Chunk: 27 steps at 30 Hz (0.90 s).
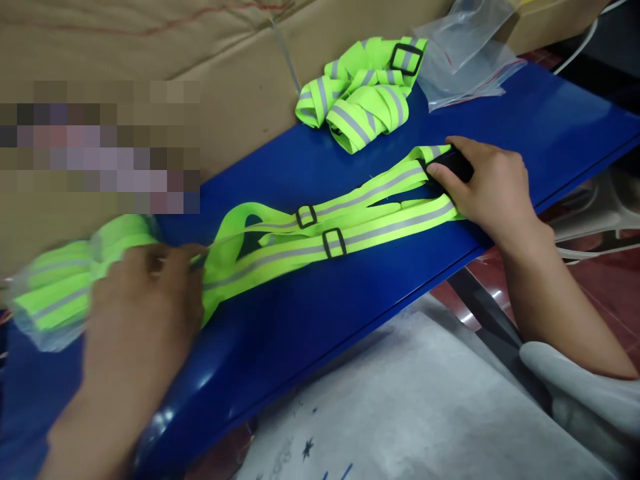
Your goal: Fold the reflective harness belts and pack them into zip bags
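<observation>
Head view: we have a bright green strap (390, 229) stretched out along the blue table (300, 320), between our two hands. Our right hand (490, 180) grips its right end, with the thumb pressed on a dark piece (459, 167). Our left hand (145, 300) is curled at the other end, but it is too blurry for us to tell if it is pinching. We think the step in hand is laying the strap straight. The next move seems to call for a firm hold, so the loops and the two black buckles (326, 245) do not tangle. Our hands hide both strap ends, so we can't see how the loops join. Our left hand also covers part of the plastic-wrapped green bundle (55, 287).
</observation>
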Tool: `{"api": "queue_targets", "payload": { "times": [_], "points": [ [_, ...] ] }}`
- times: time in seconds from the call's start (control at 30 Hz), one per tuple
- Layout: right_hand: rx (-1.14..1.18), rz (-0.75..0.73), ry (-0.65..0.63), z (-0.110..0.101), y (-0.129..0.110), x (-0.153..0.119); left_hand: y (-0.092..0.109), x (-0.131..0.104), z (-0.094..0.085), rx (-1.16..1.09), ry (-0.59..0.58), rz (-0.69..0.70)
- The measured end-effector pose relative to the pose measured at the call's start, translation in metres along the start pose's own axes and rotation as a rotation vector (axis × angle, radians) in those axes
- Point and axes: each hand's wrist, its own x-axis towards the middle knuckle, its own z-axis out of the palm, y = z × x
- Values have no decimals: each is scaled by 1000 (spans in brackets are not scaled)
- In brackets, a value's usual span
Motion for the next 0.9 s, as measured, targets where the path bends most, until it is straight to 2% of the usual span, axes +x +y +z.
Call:
{"api": "queue_targets", "payload": {
  "times": [0.07, 0.13, 0.23, 0.3, 0.43, 0.6, 0.73, 0.9],
  "points": [
    [9, -4, -22, -1, 0, 0, 27, 13, 8, 113, 118, 37],
    [23, -7, -41, -2, 0, 0, 55, 17, 12, 97, 221, 200],
    [59, -9, -47, -2, 1, 0, 91, 19, 15, 68, 256, 503],
    [88, -15, -41, -1, 2, 0, 105, 22, 18, 109, 227, 608],
    [134, -16, -44, 1, 5, 1, 113, 26, 24, 170, 144, 633],
    [168, -1, -70, 2, 6, 3, 115, 8, 24, 147, 114, 647],
    [179, -15, -41, 4, 7, 2, 116, -2, 29, 135, 66, 664],
    [190, -30, -34, 6, 9, 1, 123, 11, 26, 104, 18, 588]
  ]
}}
